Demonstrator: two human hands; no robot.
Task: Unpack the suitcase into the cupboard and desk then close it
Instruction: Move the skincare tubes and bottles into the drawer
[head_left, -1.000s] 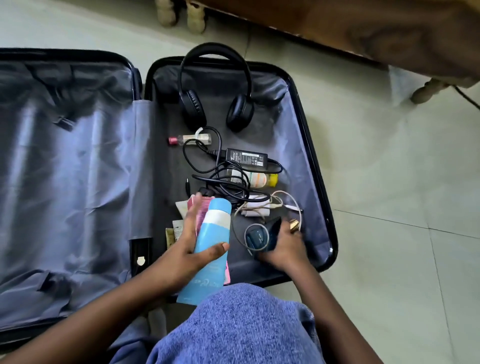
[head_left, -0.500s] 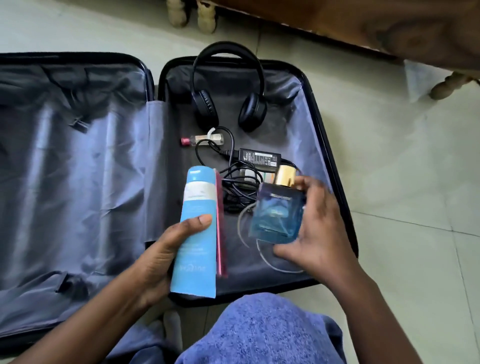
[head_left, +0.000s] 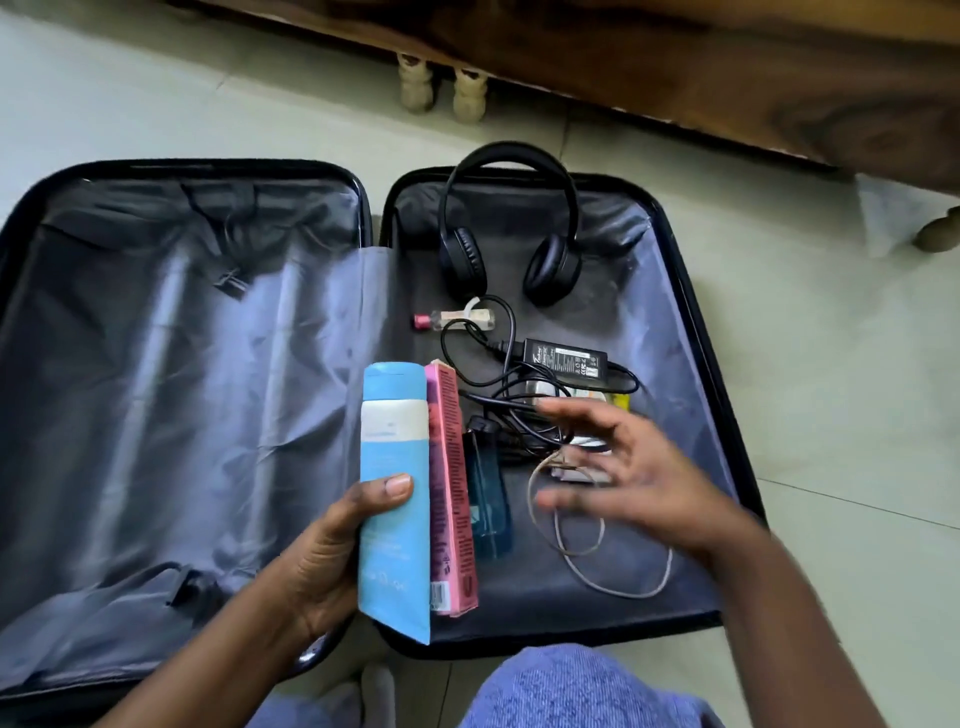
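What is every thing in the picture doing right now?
suitcase: open flat on floor.
blue tube: held by left hand.
pink box: held alongside tube.
right hand: open, empty, blurred.
headphones: lying in suitcase.
charger: lying, cable tangled.

Soft, even daylight, my right hand (head_left: 618, 467) smeared by motion blur, a pale sheen on the suitcase (head_left: 156, 395) lining, and wide-angle bending at the edges.

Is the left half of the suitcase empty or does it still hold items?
Empty, as far as visible: the left half shows only wrinkled grey lining and a loose strap buckle. All remaining items lie in the right half.
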